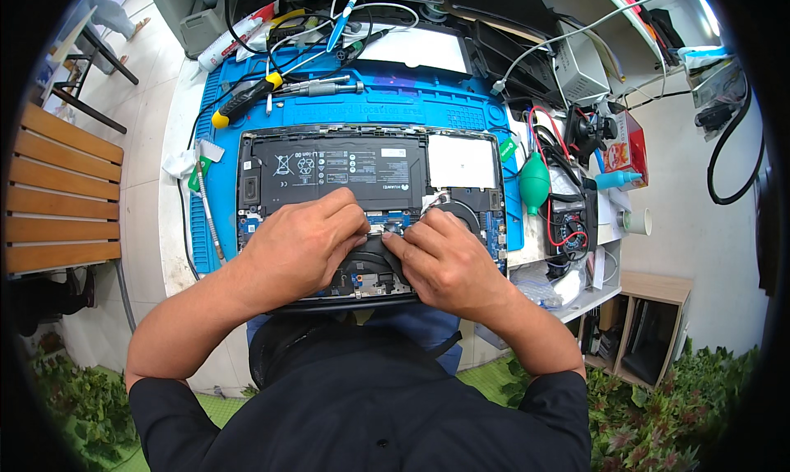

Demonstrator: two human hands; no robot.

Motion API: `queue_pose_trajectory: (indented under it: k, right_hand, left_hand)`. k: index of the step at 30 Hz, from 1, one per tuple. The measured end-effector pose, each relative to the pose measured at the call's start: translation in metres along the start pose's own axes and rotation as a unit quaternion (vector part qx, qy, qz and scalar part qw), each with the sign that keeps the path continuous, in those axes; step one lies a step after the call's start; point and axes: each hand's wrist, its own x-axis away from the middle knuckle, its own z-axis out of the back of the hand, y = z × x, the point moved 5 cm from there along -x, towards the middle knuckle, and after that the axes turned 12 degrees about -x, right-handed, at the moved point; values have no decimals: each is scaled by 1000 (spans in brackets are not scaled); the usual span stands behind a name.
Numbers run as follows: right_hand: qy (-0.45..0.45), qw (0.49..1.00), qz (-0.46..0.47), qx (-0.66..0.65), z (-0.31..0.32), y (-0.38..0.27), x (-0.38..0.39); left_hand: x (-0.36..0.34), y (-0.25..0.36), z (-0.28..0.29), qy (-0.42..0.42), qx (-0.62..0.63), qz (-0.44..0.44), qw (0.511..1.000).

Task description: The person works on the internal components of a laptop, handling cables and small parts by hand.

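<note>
An opened laptop [462, 194] lies on the blue repair mat, its inside facing up. The black battery [337, 172] fills its far left part, and a white square [462, 161] sits right of the battery. My left hand [309, 235] is closed in a pinch over the boards just below the battery. Close beside it, my right hand [444, 254] also pinches, near the round fan [461, 214]. Between the fingertips is a thin dark piece [375, 248] near a fan; the fingers hide what exactly each hand grips.
The blue mat [362, 106] holds a yellow-black screwdriver [247, 102], tweezers [208, 213] and a blue brush [346, 15] at the far side. Right of the laptop stand a green air blower [534, 184] and a multimeter [569, 225] with red leads. A slatted wooden bench [66, 194] is at left.
</note>
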Motion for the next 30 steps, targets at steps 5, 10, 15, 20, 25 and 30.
queue_pose_trajectory:
  k: [5, 10, 15, 20, 25, 30]
  right_hand:
    - [-14, 1000, -7, -5, 1, -1, -2]
    - [-26, 1000, 1, -1, 2, -3, -4]
    - [-53, 998, 6, 20, 1, -5, -7]
    - [-68, 997, -2, 25, 0, -7, -8]
    - [-64, 998, -8, -12, 5, -4, -12]
    - [-17, 999, 0, -48, 4, 6, -4]
  left_hand:
    - [1, -1, -1, 4, 3, 8, 1000]
    - [1, -2, 1, 10, 21, 22, 999]
    - [1, -2, 0, 8, 25, 23, 999]
    - [1, -2, 1, 10, 26, 19, 999]
    - [0, -3, 0, 23, 45, 10, 999]
    - [-1, -1, 4, 33, 45, 18, 998]
